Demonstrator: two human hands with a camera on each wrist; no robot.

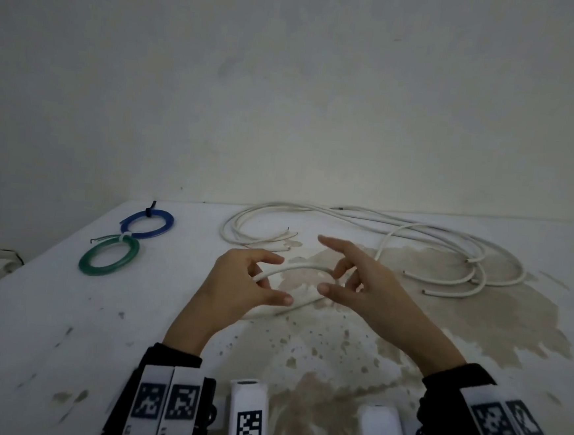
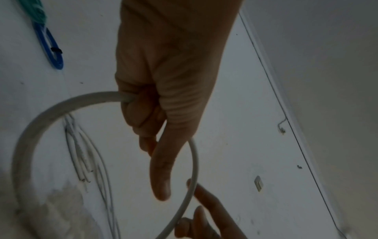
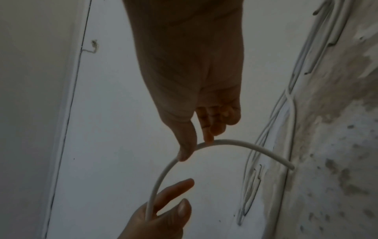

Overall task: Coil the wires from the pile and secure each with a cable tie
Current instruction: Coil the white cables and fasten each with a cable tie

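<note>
A white wire point(image 1: 295, 267) arcs above the table between my two hands. My left hand point(image 1: 270, 279) grips one part of it with curled fingers, shown close in the left wrist view, where the wire point(image 2: 40, 119) bends into a loop. My right hand point(image 1: 329, 275) pinches the wire point(image 3: 245, 146) between thumb point(image 3: 184, 150) and a fingertip, index finger stretched out. A short free end point(image 3: 290, 166) sticks out past the pinch. The pile of loose white wires point(image 1: 414, 241) lies at the back right.
A blue coil point(image 1: 147, 223) and a green coil point(image 1: 109, 255), each tied, lie at the back left of the white table point(image 1: 63, 337). Brown stains point(image 1: 478, 301) cover the table's right half. A wall rises right behind the table.
</note>
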